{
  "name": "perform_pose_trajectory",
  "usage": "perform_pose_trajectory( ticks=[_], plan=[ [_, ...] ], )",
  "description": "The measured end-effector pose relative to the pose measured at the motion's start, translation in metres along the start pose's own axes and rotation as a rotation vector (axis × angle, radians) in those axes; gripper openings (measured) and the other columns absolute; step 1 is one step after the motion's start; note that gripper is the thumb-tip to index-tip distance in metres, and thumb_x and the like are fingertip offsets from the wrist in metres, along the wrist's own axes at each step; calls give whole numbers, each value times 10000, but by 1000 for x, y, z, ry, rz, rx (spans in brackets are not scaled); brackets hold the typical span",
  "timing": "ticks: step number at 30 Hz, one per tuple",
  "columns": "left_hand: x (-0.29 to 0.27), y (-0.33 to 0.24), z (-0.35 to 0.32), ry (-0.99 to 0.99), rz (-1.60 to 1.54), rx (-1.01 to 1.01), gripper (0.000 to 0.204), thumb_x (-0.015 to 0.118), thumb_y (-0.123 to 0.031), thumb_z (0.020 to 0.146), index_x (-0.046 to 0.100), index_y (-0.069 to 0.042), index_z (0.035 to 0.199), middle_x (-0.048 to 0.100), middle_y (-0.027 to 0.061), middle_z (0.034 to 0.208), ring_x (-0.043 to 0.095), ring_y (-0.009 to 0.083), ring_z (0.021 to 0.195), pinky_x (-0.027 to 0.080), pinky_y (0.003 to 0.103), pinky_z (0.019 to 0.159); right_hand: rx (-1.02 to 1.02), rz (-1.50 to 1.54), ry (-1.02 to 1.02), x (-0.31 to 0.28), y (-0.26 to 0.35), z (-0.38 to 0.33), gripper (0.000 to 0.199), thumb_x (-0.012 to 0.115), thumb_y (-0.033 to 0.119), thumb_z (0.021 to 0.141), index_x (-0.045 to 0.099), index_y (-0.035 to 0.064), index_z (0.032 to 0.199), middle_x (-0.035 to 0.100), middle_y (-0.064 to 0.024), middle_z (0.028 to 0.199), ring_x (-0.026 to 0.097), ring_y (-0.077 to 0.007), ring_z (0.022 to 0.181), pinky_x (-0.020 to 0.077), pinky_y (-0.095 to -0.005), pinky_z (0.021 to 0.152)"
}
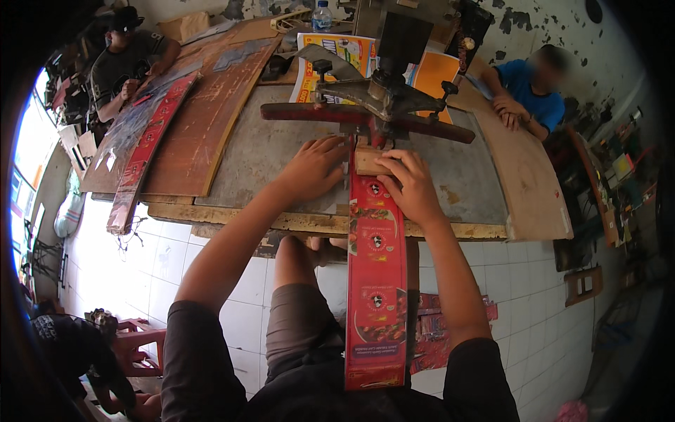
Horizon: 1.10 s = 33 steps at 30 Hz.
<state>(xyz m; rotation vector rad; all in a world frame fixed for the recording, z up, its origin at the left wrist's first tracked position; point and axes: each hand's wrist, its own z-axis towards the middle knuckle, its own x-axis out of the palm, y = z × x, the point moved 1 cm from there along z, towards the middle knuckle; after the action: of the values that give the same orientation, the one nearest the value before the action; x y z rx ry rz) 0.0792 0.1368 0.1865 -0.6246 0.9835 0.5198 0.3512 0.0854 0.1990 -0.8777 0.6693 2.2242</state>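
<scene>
A long red printed strip [376, 281] runs from the press toward me, its near part hanging past the table edge over my lap. Across its far end lies a small wooden block [367, 162], just in front of the press [383, 105] with its dark red crossbar. My right hand [413, 184] grips the block's right end with bent fingers, the thumb near the strip. Left of the strip, my left hand [316, 167] lies with fingers stretched out, fingertips close to the strip's edge. Whether those fingertips touch it I cannot tell.
The grey metal tabletop [246, 155] has a worn wooden front edge. More red strips lie on the brown board [232, 91] at left and in a pile [432, 334] on the tiled floor. Two people sit at the table's far sides; another bends down at lower left.
</scene>
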Motion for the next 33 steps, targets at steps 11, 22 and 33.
perform_pose_trajectory(
  ticks=[11,22,33],
  plan=[
    [12,10,6,-35,-139,2,637,466,-215,977,535,-2,1573,517,213,1649,456,373,1551,313,528,1302,20,28,9,0,4,1,320,807,146,959,737,120,1271,660,-39,1303,629,-287,1234,508,-467,1051],
    [13,8,7,-4,-113,-24,683,445,-235,972,502,-5,1613,505,214,1669,439,372,1567,301,532,1311,-2,4,2,3,0,-1,333,807,150,963,725,117,1284,655,-44,1312,631,-291,1226,501,-460,1042],
    [0,-1,-14,16,-137,-96,588,503,-263,1057,547,6,1578,453,229,1710,399,400,1598,292,506,1330,40,21,-60,1,0,-3,371,850,187,940,723,66,1267,659,-74,1304,629,-321,1225,512,-472,1046]
  ],
)
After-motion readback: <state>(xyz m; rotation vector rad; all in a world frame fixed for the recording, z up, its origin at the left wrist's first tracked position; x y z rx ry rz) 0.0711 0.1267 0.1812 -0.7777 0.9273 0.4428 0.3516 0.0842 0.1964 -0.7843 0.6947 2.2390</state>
